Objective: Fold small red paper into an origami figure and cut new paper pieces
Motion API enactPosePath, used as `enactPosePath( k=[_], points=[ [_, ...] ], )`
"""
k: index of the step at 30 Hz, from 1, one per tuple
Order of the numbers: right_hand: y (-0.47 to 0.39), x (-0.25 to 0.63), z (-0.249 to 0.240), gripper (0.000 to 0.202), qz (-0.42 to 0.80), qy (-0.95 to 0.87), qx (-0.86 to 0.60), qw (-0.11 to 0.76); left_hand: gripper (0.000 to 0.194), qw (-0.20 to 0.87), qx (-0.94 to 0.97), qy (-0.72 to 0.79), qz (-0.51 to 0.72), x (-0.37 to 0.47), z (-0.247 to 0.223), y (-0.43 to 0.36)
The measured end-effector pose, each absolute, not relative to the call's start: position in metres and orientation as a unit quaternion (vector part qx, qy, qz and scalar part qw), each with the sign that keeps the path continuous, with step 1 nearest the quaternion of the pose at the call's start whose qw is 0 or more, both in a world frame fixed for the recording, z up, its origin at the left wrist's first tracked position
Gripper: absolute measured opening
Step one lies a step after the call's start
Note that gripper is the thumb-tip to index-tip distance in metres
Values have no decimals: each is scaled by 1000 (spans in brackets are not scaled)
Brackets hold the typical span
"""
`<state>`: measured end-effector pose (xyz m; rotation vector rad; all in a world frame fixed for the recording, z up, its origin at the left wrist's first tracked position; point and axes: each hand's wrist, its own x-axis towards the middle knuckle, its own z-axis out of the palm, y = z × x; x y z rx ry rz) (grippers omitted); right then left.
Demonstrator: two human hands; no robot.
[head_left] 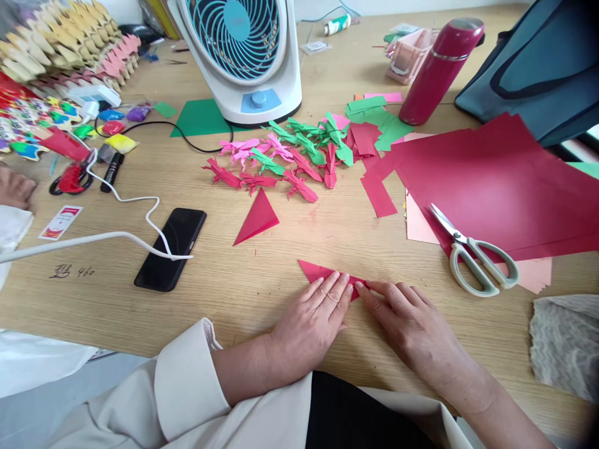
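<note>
A folded piece of red paper (312, 270) lies on the table in front of me, its pointed left end showing. My left hand (306, 324) rests flat over its middle, fingers stretched out and pressing it down. At the paper's right end, my right hand (416, 321) pinches the edge between thumb and forefinger, close to the left fingertips. Both hands hide part of the folds. Farther off to the left sits a second red paper triangle (257, 218), touched by neither hand. Scissors (468, 252) with pale handles lie to the right, partly on red sheets.
Folded paper figures (299, 146) in red, green and pink are heaped below a fan (243, 56). A phone (171, 249) with a white cable lies left. Large red sheets (496, 181), a red flask (440, 72) and a blue bag (538, 75) occupy the right. Another person's hand (14, 187) shows far left.
</note>
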<state>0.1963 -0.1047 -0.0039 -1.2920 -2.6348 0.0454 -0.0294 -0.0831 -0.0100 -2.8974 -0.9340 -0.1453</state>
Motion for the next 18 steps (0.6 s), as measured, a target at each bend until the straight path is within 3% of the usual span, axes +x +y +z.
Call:
enactPosePath(
  k=[8,18],
  points=[
    [-105,196,-3,48,14,-892,-438,110,83,-51,-947,-316,-21,-31,-8,-87],
    [-105,195,-1,46,14,-894,-438,95,88,-44,-942,-334,7,-31,-4,-88]
  ],
)
